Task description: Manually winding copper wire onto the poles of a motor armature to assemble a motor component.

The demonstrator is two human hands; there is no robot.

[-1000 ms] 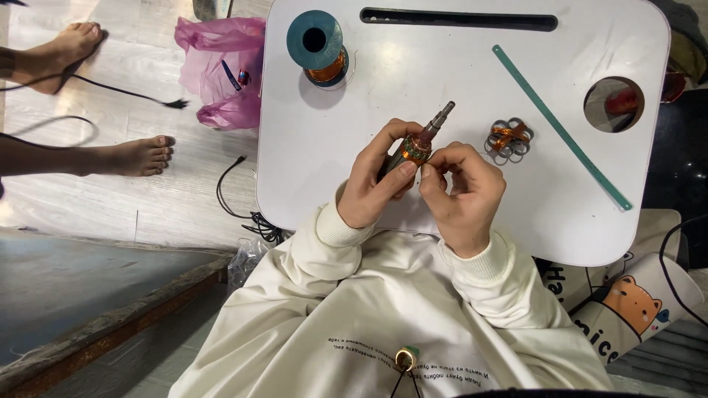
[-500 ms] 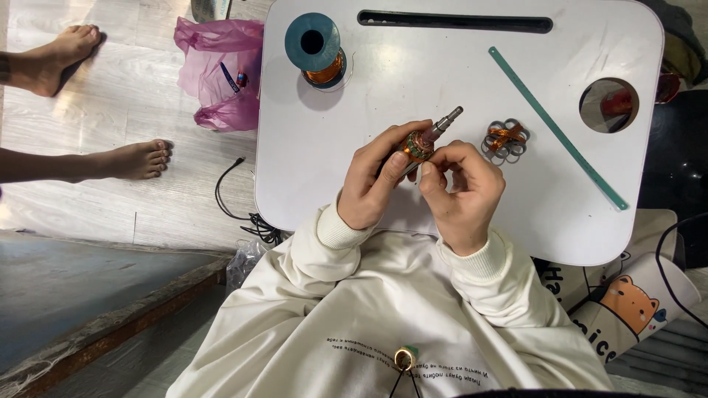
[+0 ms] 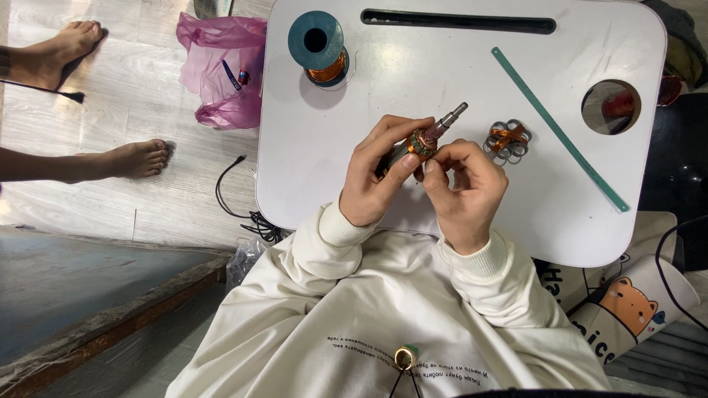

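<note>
My left hand (image 3: pixel 377 175) grips a small motor armature (image 3: pixel 428 138) with copper windings and a grey steel shaft pointing up and to the right. My right hand (image 3: pixel 464 184) pinches at the windings from the right side with thumb and forefinger. Both hands hover over the near edge of a white lap table (image 3: pixel 369 81). Just right of the shaft lies a small wound copper coil piece (image 3: pixel 507 141). A teal spool of copper wire (image 3: pixel 318 46) stands at the table's far left.
A long green strip (image 3: pixel 560 138) lies diagonally on the table's right side, near a round cup hole (image 3: pixel 611 107). A slot (image 3: pixel 457 21) runs along the far edge. On the floor at left are a pink plastic bag (image 3: pixel 225 70), a black cable (image 3: pixel 236 195) and another person's bare feet (image 3: pixel 125 158).
Both hands with the armature shifted slightly right and up over the table. The right fingers have closed in nearer the windings.
</note>
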